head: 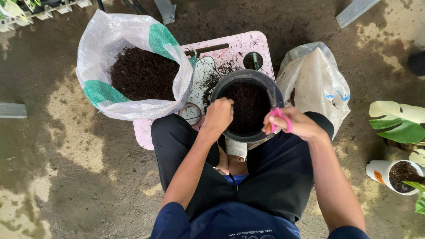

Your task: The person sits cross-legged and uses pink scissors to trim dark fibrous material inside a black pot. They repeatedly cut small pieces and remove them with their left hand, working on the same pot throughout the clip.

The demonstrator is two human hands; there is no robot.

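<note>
Gripping pink scissors (280, 118), right hand (297, 124) was clamped shut; left hand (218, 116) pinched the black pot (246, 106) rim — probably heavy, stiff plastic.

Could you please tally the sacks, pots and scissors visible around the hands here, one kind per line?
Sacks: 2, the open sack of dark mulch and the white sack
Pots: 2, the black pot and the white pot
Scissors: 1, the pink-handled scissors
Total: 5
</note>
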